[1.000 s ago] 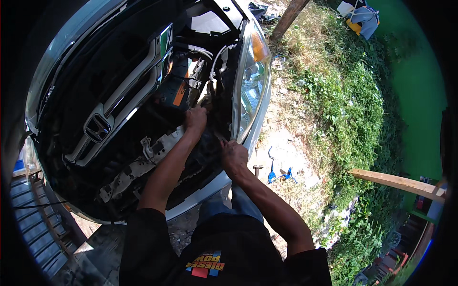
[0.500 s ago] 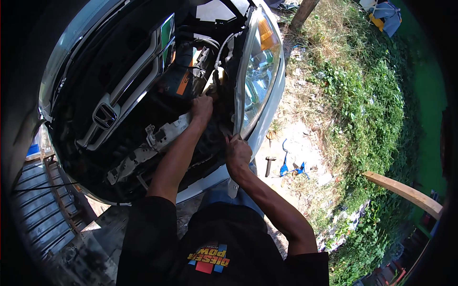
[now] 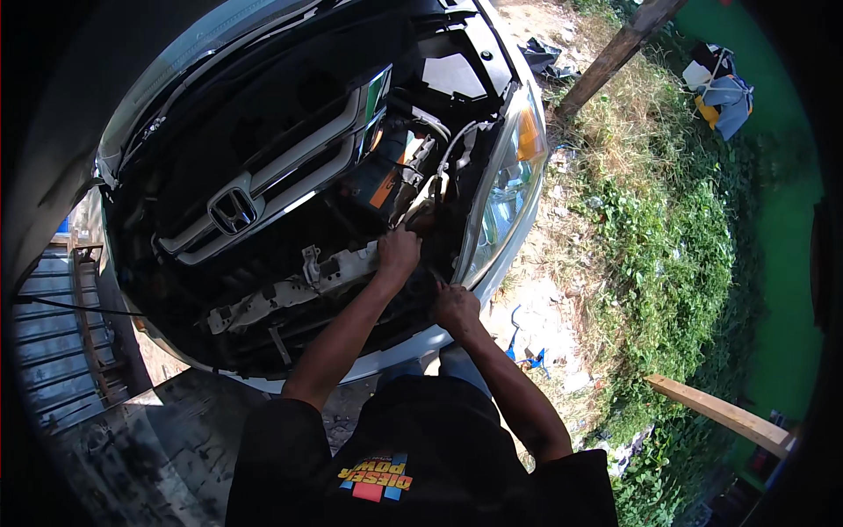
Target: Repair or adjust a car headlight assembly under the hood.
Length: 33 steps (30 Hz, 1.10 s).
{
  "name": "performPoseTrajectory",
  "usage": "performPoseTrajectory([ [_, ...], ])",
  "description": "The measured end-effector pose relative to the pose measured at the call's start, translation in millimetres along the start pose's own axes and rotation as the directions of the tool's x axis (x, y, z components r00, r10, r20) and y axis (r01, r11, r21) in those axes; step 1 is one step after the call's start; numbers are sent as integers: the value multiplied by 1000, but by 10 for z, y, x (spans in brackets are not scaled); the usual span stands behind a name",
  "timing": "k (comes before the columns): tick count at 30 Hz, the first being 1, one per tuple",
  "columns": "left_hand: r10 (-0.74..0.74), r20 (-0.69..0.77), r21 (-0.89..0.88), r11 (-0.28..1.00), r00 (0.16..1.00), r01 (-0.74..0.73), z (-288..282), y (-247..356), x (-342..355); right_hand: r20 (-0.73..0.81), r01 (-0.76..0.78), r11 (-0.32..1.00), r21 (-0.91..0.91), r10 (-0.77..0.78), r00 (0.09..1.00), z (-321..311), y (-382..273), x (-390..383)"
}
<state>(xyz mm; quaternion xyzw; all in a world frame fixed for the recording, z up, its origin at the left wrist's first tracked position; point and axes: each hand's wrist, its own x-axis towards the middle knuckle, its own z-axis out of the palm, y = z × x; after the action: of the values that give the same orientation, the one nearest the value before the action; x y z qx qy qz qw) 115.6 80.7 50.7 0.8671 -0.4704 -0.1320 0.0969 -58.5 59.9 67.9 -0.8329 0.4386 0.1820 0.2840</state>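
Note:
My left hand (image 3: 400,256), fingers curled, grips something I cannot make out beside a pale part (image 3: 432,193) with hoses in the open front of a white car. Just behind that part is a dark battery (image 3: 378,180) with an orange band. My right hand (image 3: 458,309) is closed beside the lower end of the right-side headlight (image 3: 505,202); a thin piece shows at its fingertips, too small to name. A pale metal crosspiece (image 3: 263,307) runs leftward below my left hand. A chrome-trimmed grille (image 3: 272,184) sits across the upper left of the opening.
Dirt with weeds (image 3: 667,263) lies right of the car, with blue straps (image 3: 531,358) on it. A wooden post (image 3: 606,66), a plank (image 3: 720,413), a hanging bundle (image 3: 720,92) and a green wall (image 3: 781,263) stand farther right. Corrugated metal (image 3: 53,342) is at left.
The view has shifted, so the car sits lower and farther right in the picture. Both hands stay at about the same spots on the car, still closed.

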Motion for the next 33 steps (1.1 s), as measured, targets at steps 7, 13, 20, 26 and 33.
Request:
performPoseTrajectory([
  [7,-299,79,-487,821,951,298,-44,165,-429,236,47,999,8,-47,971,-542,-177,11],
  [13,-519,137,-667,582,844,466,124,316,-491,451,-50,997,-51,68,890,-848,-304,166],
  [20,-428,197,-751,513,882,416,188,175,-526,674,-528,725,442,120,729,-915,-291,219],
  [26,-496,223,-795,406,839,451,45,207,-559,755,-727,221,650,-88,649,-1038,-298,222],
  [33,-493,358,-822,237,793,518,-130,273,-473,791,-852,-184,491,-316,524,-882,-3,196],
])
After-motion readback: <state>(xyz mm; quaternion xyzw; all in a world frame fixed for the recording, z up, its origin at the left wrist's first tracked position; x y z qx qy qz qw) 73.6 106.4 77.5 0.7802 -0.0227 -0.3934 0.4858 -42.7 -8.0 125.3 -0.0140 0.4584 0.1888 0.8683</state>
